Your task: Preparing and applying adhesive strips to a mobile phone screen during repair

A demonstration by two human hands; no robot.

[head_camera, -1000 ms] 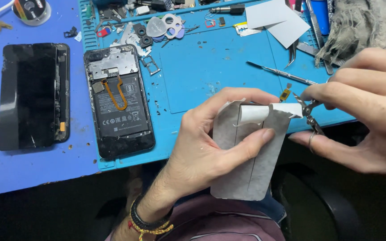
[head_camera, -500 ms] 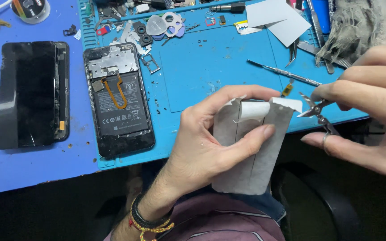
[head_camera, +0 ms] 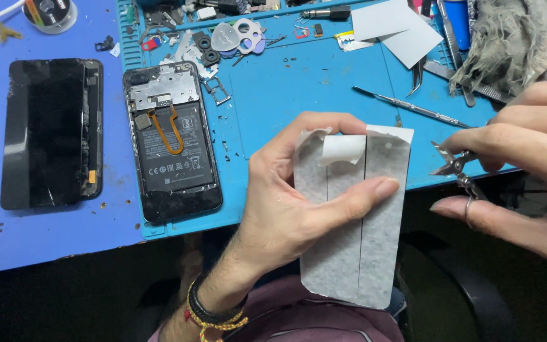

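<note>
The left hand (head_camera: 292, 196) holds a grey sheet (head_camera: 356, 234) upright over the near edge of the blue mat (head_camera: 299, 82), thumb across its front and fingers curled behind its top, so the grip is closed firmly on it. The sheet is cut into long strips, and a white strip of backing (head_camera: 343, 149) curls away from it at the top, just under the fingertips. The lower end of the sheet hangs free over the person's lap. The right hand (head_camera: 527, 171) sits just beside the sheet, not touching it, and pinches a small pair of scissors (head_camera: 454, 168) with a finger through one loop; the blades point toward the sheet's top corner and stand slightly apart. On the mat, well to the left, lies an opened phone (head_camera: 172, 152) with its back off, battery and an orange cable showing. Further left, on the blue table (head_camera: 52, 234), rests a black screen panel (head_camera: 52, 133). A thin metal probe (head_camera: 413, 107) lies on the mat between the sheet and two pale cards (head_camera: 394, 28) near the far edge. Small screws, picks and parts are scattered along the far side of the mat, and a grey cloth (head_camera: 520, 38) is bunched at the right corner above the right hand.
</note>
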